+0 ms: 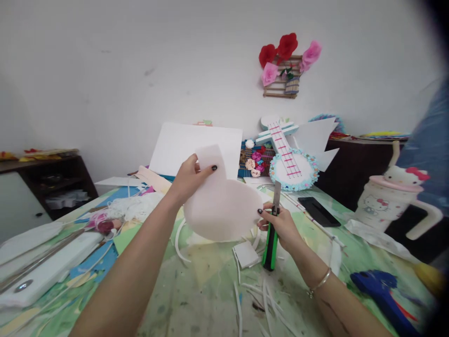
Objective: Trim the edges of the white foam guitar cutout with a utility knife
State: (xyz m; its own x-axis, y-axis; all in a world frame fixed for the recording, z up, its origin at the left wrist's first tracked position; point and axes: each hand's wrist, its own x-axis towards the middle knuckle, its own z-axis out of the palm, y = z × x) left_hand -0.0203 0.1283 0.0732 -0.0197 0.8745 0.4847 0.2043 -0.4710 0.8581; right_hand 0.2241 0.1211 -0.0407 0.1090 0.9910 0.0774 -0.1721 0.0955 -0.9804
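Observation:
My left hand (189, 180) is closed on the narrow neck of a pale pink foam cutout (220, 206) shaped like a guitar body, holding it up above the table. My right hand (280, 224) grips a green and black utility knife (271, 243) with its blade (277, 194) pointing up, right beside the cutout's right edge. The thumb of that hand touches the foam's edge. White foam strips and offcuts (259, 290) lie on the table below both hands.
A finished foam guitar with pink strings (291, 161) and a white foam board (175, 147) lean against the wall. A black phone (318, 210), a Hello Kitty cup (386, 201) and a blue glue gun (382, 292) lie right. White boards (45, 267) lie left.

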